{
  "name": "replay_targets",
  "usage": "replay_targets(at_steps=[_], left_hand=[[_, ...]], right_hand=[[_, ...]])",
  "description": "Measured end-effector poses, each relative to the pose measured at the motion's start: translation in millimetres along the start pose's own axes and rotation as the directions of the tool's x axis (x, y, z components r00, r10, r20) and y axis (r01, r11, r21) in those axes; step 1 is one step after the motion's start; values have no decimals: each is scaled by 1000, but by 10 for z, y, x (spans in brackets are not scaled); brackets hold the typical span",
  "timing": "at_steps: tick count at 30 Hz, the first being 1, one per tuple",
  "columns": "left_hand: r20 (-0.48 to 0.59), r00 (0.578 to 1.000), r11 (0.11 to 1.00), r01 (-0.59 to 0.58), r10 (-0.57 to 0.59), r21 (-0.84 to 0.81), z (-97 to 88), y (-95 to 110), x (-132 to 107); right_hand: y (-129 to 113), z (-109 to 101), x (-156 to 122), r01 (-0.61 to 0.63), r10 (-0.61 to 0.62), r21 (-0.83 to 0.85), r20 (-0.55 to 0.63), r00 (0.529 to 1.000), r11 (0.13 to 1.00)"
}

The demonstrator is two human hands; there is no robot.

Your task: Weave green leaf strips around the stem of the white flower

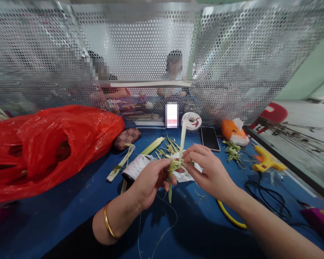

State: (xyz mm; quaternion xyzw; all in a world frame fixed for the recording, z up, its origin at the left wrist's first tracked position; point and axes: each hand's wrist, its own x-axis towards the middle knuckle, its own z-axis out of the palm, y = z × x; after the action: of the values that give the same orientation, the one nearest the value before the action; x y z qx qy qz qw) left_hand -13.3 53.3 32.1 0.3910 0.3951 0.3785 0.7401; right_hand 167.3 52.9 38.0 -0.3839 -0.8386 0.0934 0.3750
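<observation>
Between my hands is a small pale-green weave of folded leaf strips [175,166]. One long strip stands upright from it and another tail hangs below. My left hand [153,178] is closed, pinching the weave between thumb and fingers. My right hand [206,167] is closed at its right side, thumb and fingertips pinching a strip there; the fingertips partly hide the strip's end. A thin clear thread [176,216] trails on the table below. Behind my hands are a white cloth item [139,164], cut green stalks [153,145] and loose trimmings [170,144].
A large red plastic bag [51,144] fills the left of the blue table [78,219]. A checked pouch [127,138], tape roll [191,121], phone [210,138], tissue pack [233,132] and yellow glue gun [267,161] lie around. Behind the perforated metal screen [148,39] sit people.
</observation>
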Motion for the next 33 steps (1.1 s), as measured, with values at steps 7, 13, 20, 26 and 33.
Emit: replay_targets(at_steps=[7,13,20,26,33], left_hand=[[67,997,998,44,-47,43,9,-80,30],[12,1000,999,28,-28,-44,-11,-51,36],[-39,998,990,33,-39,-138,-20,27,24],[-35,996,981,72,-79,-178,-36,3,32],[-10,1000,1000,-17,17,26,6,-36,12]], right_hand=[[-31,122,-17,45,-46,-36,-12,999,998],[-16,44,-3,19,-18,22,-32,999,1000],[156,-125,38,80,-88,140,49,995,987],[274,-84,63,215,-221,82,72,973,973],[138,-61,55,177,-181,66,75,981,982]])
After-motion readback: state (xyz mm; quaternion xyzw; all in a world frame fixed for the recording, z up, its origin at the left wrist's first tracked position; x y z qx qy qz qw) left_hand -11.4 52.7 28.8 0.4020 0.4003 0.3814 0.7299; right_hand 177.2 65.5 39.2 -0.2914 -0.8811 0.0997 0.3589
